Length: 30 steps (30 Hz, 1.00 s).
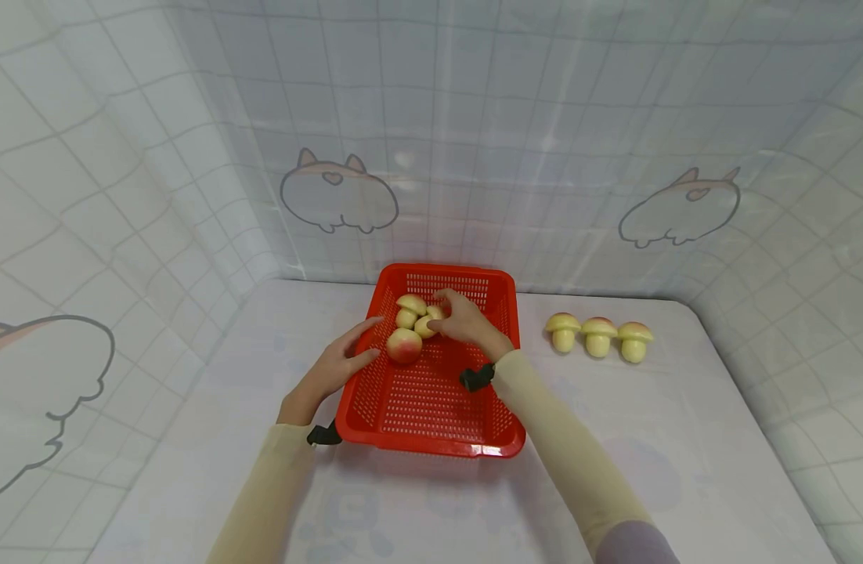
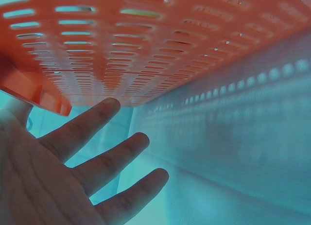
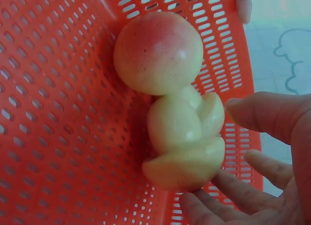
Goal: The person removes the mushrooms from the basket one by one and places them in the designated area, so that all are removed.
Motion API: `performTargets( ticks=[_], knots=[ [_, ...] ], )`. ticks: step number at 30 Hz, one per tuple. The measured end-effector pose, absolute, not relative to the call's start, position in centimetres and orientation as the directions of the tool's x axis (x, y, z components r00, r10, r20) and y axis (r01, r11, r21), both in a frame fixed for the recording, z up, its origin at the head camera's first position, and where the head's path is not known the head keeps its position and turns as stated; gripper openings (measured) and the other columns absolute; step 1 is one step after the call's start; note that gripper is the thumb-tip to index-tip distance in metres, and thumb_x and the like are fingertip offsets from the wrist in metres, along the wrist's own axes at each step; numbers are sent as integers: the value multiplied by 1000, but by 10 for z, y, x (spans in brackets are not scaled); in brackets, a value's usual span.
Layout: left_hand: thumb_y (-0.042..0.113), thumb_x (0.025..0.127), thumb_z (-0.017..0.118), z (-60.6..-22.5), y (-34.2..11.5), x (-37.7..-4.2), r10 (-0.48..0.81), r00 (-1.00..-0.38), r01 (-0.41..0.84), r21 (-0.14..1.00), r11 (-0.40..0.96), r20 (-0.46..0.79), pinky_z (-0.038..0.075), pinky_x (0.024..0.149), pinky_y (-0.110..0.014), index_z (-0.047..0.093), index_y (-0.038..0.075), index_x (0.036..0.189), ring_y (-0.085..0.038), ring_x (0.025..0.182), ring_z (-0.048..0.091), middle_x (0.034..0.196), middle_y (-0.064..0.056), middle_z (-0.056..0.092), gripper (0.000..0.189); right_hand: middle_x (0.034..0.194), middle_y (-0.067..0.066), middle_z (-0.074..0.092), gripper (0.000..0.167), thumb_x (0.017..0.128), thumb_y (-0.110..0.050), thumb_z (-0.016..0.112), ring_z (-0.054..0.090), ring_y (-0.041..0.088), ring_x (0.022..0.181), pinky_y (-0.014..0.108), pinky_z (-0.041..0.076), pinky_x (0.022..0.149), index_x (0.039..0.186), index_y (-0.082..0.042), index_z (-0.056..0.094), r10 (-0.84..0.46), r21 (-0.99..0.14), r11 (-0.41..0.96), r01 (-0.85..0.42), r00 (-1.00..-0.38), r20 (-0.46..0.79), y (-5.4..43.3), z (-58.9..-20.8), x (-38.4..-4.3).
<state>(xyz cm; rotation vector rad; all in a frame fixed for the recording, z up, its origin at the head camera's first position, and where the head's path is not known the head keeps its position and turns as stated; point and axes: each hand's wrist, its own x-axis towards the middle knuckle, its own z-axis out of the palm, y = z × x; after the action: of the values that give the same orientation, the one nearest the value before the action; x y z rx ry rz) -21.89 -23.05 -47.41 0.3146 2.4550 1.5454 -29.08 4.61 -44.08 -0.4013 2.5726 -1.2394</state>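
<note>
A red plastic basket (image 1: 431,448) stands on the table with several yellow mushroom-shaped pieces inside. One mushroom piece (image 1: 404,346) turns its round, red-blushed cap (image 3: 158,52) up, its stem hidden. Beside it, another mushroom piece (image 1: 411,302) shows cap and stem. My right hand (image 1: 463,319) reaches into the basket around a third piece (image 3: 187,166); the fingertips are right at its cap edge, while the thumb (image 3: 262,111) stands apart from it. At the basket's left side is my left hand (image 1: 336,366), its fingers (image 2: 121,154) spread along the outer slotted wall.
Right of the basket, three more mushroom pieces (image 1: 598,337) stand upright in a row on the white table (image 1: 615,423). Grid-patterned sheets (image 1: 445,141) with cartoon animals enclose the back and both sides. Dark straps (image 1: 477,378) sit at the wrists.
</note>
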Motion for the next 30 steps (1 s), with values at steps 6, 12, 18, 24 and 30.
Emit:
performTargets(
  ticks=[6, 12, 18, 24, 30],
  knots=[
    [25, 104, 61, -475, -230, -219, 305, -950, 72, 907, 415, -64, 61, 89, -45, 38, 30, 159, -35, 114, 65, 155, -20, 46, 60, 146, 19, 53, 63, 94, -16, 74, 54, 34, 131, 48, 46, 111, 150, -4, 47, -379, -801, 578, -156, -921, -95, 51, -446, -301],
    [27, 104, 62, -474, -229, -219, 302, -950, 59, 911, 408, -74, 61, 89, -45, 40, 33, 158, -35, 113, 65, 154, -18, 47, 59, 145, 22, 53, 62, 95, -12, 73, 62, 35, 120, 47, 50, 107, 150, -2, 46, -371, -794, 592, -143, -922, -111, 53, -448, -306],
    [29, 104, 62, -475, -229, -220, 303, -950, 63, 907, 416, -72, 60, 89, -45, 40, 33, 158, -35, 112, 65, 154, -18, 48, 59, 144, 22, 55, 60, 93, -9, 74, 55, 36, 131, 46, 47, 110, 147, 0, 48, -329, -757, 641, -126, -936, -123, 54, -446, -307],
    [29, 104, 62, -475, -229, -220, 305, -949, 61, 907, 417, -76, 61, 90, -46, 38, 33, 159, -35, 113, 65, 153, -19, 47, 60, 145, 22, 55, 62, 92, -5, 74, 54, 36, 133, 45, 48, 110, 148, 0, 47, -331, -752, 647, -127, -935, -127, 53, -445, -308],
    [29, 104, 60, -476, -230, -221, 314, -946, 64, 903, 424, -80, 60, 90, -47, 37, 31, 160, -38, 114, 64, 155, -20, 45, 60, 143, 21, 56, 62, 93, -11, 75, 56, 34, 129, 45, 47, 110, 147, 1, 47, -321, -723, 679, -126, -937, -138, 52, -446, -307]
  ],
)
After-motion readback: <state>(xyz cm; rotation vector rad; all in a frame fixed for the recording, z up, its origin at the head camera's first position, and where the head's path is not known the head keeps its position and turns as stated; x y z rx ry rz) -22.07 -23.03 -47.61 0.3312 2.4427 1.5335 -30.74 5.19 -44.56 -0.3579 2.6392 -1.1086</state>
